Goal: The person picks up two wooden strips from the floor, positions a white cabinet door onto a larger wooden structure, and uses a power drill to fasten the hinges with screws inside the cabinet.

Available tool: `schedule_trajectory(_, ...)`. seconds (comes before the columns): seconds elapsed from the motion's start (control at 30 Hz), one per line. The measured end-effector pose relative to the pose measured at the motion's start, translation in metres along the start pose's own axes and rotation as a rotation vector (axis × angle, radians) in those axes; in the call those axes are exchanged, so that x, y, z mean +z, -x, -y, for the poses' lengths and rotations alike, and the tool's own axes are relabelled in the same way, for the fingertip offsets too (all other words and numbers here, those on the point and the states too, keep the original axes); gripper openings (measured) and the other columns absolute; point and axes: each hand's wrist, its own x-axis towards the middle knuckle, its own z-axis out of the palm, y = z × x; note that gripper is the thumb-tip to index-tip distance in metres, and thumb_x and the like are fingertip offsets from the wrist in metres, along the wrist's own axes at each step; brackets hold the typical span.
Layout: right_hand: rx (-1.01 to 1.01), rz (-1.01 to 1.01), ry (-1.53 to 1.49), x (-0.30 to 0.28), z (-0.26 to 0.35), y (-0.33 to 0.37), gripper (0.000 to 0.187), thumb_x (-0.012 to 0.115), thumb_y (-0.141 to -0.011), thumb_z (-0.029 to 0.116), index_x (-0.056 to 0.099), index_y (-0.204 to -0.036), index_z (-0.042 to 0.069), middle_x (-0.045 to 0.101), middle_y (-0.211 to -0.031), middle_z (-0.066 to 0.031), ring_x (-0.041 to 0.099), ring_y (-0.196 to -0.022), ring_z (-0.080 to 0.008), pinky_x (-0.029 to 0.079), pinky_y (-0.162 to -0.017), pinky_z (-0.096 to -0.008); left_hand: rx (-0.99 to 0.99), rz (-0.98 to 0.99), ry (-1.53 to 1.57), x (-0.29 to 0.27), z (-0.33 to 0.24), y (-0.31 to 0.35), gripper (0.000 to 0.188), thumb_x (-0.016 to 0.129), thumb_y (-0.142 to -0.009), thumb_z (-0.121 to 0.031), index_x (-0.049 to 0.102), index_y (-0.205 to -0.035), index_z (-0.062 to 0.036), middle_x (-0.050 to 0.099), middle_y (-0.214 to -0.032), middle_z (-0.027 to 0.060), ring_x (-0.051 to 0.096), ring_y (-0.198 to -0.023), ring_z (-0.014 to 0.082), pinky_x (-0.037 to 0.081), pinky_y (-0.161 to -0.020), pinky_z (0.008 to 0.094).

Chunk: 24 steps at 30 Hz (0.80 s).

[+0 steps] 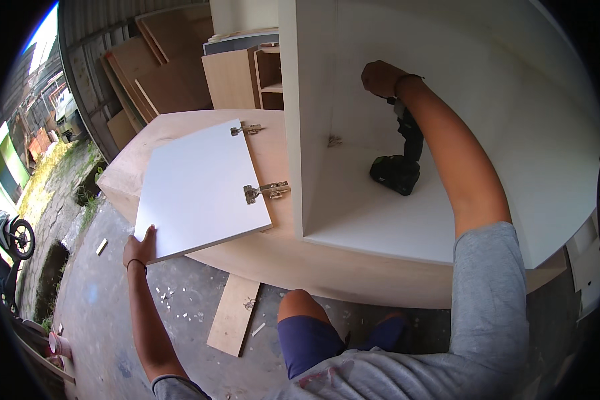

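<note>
My left hand (141,248) grips the near left corner of a white cabinet door (197,190), thumb on top of the panel. The door lies flat on a wooden surface. Along its right edge sit two metal hinges, a far hinge (246,129) and a near hinge (267,191). My right hand (382,79) is closed inside the white cabinet (353,227); anything in its fingers is hidden. Just below that wrist a black cordless drill (407,143) stands on its battery base, partly behind my forearm. A small pile of screws (334,141) lies left of the drill.
An upright cabinet side (293,120) separates door and drill. Brown boards (170,67) and a small wooden cabinet (230,77) stand behind. On the concrete floor lie a wooden plank (235,313) and white scraps (170,297). A motorbike (17,237) stands far left.
</note>
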Motion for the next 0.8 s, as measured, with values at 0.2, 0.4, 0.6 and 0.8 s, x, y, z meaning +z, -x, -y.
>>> schedule_trajectory(0.2, -0.247, 0.119, 0.189, 0.015, -0.013, -0.013, 0.013, 0.049, -0.075, 0.002, 0.059, -0.083, 0.001, 0.061, -0.070, -0.0123, 0.061, -0.063, -0.0246, 0.048, -0.057, -0.0372, 0.015, 0.036, 0.016, -0.001, 0.002, -0.005, 0.089, 0.051, -0.067, -0.072, 0.057, -0.102, 0.0092, 0.059, -0.102, 0.0281, 0.058, -0.099, 0.0365, 0.045, -0.083, 0.0411)
schedule_trajectory(0.4, 0.201, 0.158, -0.349, -0.007, 0.018, 0.012, 0.012, 0.045, -0.076, 0.000, 0.050, -0.088, 0.001, 0.057, -0.067, -0.0109, 0.060, -0.057, -0.0176, 0.049, -0.048, -0.0306, -0.047, 0.211, 0.137, 0.012, 0.015, -0.046, 0.089, 0.047, -0.068, -0.075, 0.062, -0.096, 0.0087, 0.060, -0.099, 0.0271, 0.058, -0.099, 0.0351, 0.044, -0.083, 0.0385)
schedule_trajectory(0.6, 0.206, 0.143, -0.480, -0.016, 0.027, 0.019, 0.005, 0.044, -0.079, 0.002, 0.044, -0.084, 0.001, 0.054, -0.070, -0.0104, 0.060, -0.058, -0.0181, 0.049, -0.045, -0.0311, 0.004, 0.214, 0.149, 0.008, 0.017, -0.034, 0.089, 0.048, -0.067, -0.075, 0.063, -0.091, 0.0091, 0.062, -0.092, 0.0265, 0.060, -0.091, 0.0370, 0.045, -0.078, 0.0394)
schedule_trajectory(0.8, 0.147, 0.095, -0.530, -0.005, 0.016, 0.017, 0.005, 0.045, -0.079, 0.005, 0.043, -0.083, 0.002, 0.051, -0.071, -0.0099, 0.057, -0.055, -0.0180, 0.048, -0.046, -0.0320, -0.002, 0.269, 0.186, -0.002, 0.042, -0.027, 0.090, 0.046, -0.069, -0.076, 0.062, -0.085, 0.0119, 0.062, -0.085, 0.0274, 0.061, -0.085, 0.0378, 0.044, -0.075, 0.0404)
